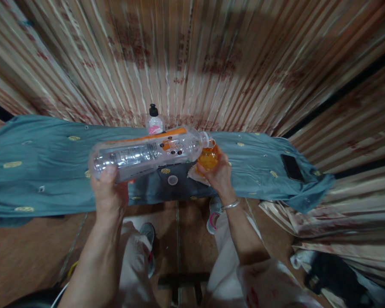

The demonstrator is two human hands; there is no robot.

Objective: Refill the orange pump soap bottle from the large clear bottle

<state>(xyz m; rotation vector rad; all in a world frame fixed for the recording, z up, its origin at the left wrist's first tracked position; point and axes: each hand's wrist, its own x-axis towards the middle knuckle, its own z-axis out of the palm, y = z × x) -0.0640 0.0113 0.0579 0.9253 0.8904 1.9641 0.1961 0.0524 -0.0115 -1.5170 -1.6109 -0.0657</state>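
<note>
My left hand [107,190] is closed round the base of a large clear plastic bottle [144,154], held on its side with its open mouth to the right. The mouth rests over a small glass [208,157] filled with orange liquid. My right hand [218,175] grips that glass from below and the right, with a metal bangle on the wrist. Both are held above a table covered by a teal cloth [41,171]. A round white bottle cap [172,180] lies on the cloth just below the bottle.
A small bottle with a black cap and pink label [154,121] stands at the table's back edge. A black phone [292,167] lies on the cloth at the right. Striped curtains hang behind and to the right. My legs and shoes are below the table edge.
</note>
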